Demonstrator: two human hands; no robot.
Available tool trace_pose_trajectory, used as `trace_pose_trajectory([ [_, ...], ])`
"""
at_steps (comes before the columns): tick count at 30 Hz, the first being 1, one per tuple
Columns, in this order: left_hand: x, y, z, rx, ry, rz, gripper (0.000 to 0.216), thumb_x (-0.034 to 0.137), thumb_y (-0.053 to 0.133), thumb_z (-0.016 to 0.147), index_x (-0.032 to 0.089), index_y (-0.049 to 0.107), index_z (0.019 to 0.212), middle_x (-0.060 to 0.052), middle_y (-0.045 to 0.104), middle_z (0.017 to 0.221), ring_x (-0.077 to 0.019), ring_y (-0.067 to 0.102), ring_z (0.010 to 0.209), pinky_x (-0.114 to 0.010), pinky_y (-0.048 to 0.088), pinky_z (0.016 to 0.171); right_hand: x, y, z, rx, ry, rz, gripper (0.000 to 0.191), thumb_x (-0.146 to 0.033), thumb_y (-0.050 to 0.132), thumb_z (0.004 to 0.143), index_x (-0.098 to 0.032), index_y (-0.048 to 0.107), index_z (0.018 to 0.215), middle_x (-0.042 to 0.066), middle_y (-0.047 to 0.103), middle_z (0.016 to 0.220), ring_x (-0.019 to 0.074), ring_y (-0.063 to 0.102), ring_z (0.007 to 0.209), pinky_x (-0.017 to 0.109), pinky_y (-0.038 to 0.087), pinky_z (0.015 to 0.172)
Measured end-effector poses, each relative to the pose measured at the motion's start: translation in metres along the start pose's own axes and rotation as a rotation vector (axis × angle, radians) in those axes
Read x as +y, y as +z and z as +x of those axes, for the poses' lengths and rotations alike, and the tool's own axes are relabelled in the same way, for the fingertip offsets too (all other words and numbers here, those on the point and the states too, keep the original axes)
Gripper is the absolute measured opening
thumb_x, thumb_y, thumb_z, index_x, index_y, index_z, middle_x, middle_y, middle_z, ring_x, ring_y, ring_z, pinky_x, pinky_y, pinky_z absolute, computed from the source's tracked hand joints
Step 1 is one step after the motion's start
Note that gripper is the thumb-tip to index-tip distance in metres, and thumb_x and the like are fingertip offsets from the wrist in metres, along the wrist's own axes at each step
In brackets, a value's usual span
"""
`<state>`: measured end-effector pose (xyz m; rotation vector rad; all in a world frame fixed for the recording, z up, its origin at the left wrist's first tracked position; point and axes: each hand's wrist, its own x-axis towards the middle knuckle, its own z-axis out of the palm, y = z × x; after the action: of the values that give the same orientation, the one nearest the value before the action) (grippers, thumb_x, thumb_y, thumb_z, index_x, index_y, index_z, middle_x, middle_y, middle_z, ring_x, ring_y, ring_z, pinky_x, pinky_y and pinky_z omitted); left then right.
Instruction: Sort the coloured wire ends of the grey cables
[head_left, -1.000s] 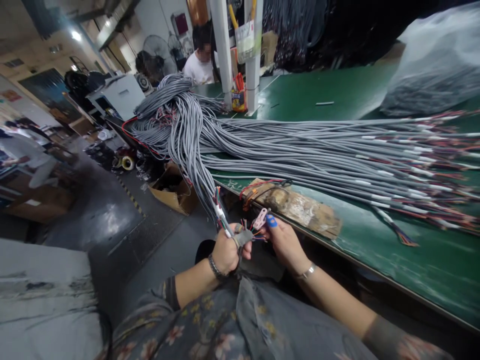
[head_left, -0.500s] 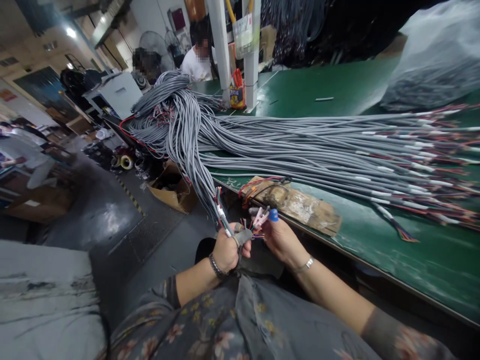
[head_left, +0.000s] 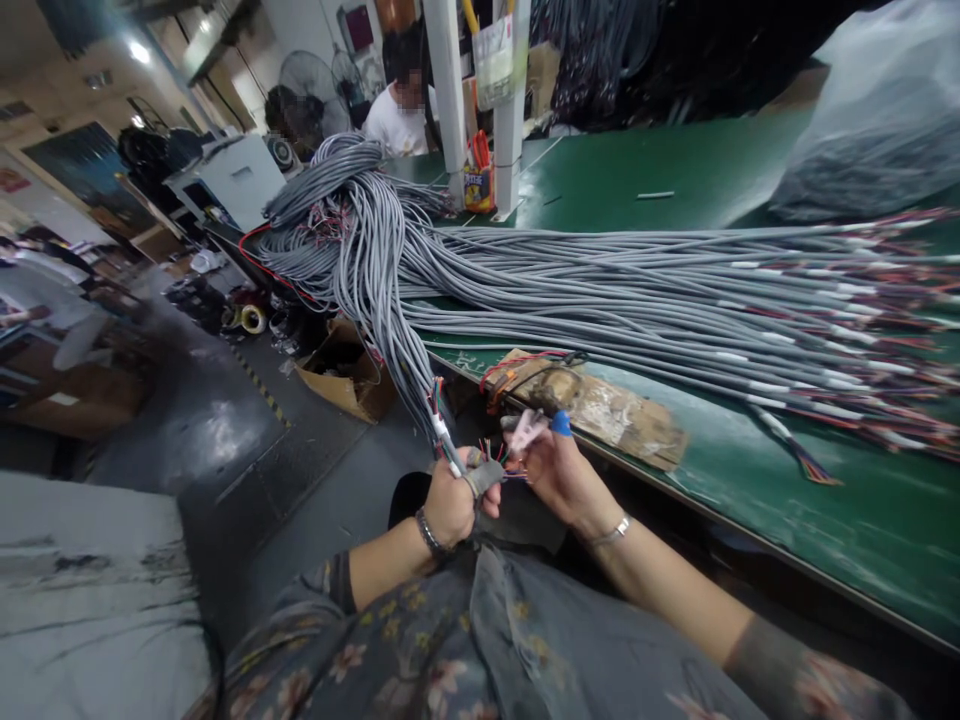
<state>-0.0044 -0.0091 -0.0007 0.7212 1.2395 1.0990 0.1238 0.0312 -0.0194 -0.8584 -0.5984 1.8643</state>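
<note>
My left hand [head_left: 452,505] is closed around the ends of several grey cables [head_left: 409,372] that hang off the table's edge. Grey wrapping covers some of its fingers. Thin coloured wires [head_left: 513,473] fan out from the cable end towards my right hand [head_left: 568,482]. That hand pinches a small pale-pink clip-like tool [head_left: 526,430], blurred, just beside the wires. A blue cover [head_left: 561,423] sits on the right thumb. Whether the tool touches a wire, I cannot tell. White-sleeved cable ends [head_left: 442,432] with bare coloured wires stick up past my left hand.
Many grey cables [head_left: 600,280] lie along the green table [head_left: 750,530]. A worn wooden block [head_left: 622,415] rests at its near edge. A white post [head_left: 510,150], a plastic bag [head_left: 877,120] and a person [head_left: 396,120] are beyond. A cardboard box [head_left: 341,380] stands on the floor.
My right hand has shifted slightly to the right with the pink tool, which has turned a little. My left hand keeps its grip on the cables.
</note>
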Motion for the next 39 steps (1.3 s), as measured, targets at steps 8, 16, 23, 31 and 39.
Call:
trace_pose_trajectory([
  [8, 0.004, 0.006, -0.003, 0.066, 0.072, -0.035, 0.045, 0.052, 0.075, 0.052, 0.017, 0.047, 0.056, 0.004, 0.051, 0.04, -0.005, 0.041, 0.029, -0.017, 0.031, 0.03, 0.0, -0.003, -0.001, -0.012, -0.067, 0.018, 0.034, -0.055, 0.072, 0.065, -0.022, 0.065, 0.068, -0.001, 0.059, 0.062, 0.0124, 0.048, 0.055, 0.026, 0.043, 0.055],
  [16, 0.01, 0.014, 0.002, 0.094, 0.048, -0.05, 0.042, 0.05, 0.074, 0.051, 0.017, 0.048, 0.055, 0.004, 0.05, 0.041, -0.005, 0.041, 0.029, -0.017, 0.03, 0.03, 0.002, -0.006, -0.002, -0.025, 0.001, 0.111, 0.034, -0.054, 0.077, 0.059, -0.023, 0.069, 0.07, -0.002, 0.062, 0.066, 0.0123, 0.052, 0.061, 0.026, 0.046, 0.061],
  [23, 0.002, 0.012, 0.005, 0.088, 0.041, -0.038, 0.042, 0.047, 0.074, 0.054, 0.017, 0.045, 0.052, 0.004, 0.051, 0.04, -0.0048, 0.041, 0.029, -0.016, 0.03, 0.03, 0.003, -0.002, 0.0, -0.054, -0.024, 0.141, 0.033, -0.052, 0.079, 0.057, -0.024, 0.071, 0.072, -0.001, 0.066, 0.07, 0.0141, 0.055, 0.066, 0.027, 0.046, 0.066],
  [31, -0.004, 0.005, 0.001, 0.073, 0.082, -0.02, 0.042, 0.05, 0.074, 0.056, 0.016, 0.048, 0.055, 0.004, 0.052, 0.04, -0.0054, 0.042, 0.029, -0.016, 0.033, 0.03, 0.001, -0.01, -0.004, -0.162, 0.104, 0.072, 0.044, -0.063, 0.072, 0.059, -0.021, 0.068, 0.071, 0.001, 0.064, 0.068, 0.0135, 0.056, 0.062, 0.026, 0.047, 0.059],
  [39, -0.015, -0.012, -0.002, -0.061, 0.108, 0.157, 0.041, 0.051, 0.071, 0.062, 0.015, 0.051, 0.057, 0.001, 0.056, 0.045, -0.0075, 0.049, 0.033, -0.017, 0.039, 0.035, -0.001, -0.01, -0.012, -0.168, 0.077, -0.274, 0.036, -0.044, 0.084, 0.053, -0.017, 0.064, 0.065, -0.003, 0.059, 0.059, 0.0088, 0.049, 0.054, 0.024, 0.04, 0.057],
])
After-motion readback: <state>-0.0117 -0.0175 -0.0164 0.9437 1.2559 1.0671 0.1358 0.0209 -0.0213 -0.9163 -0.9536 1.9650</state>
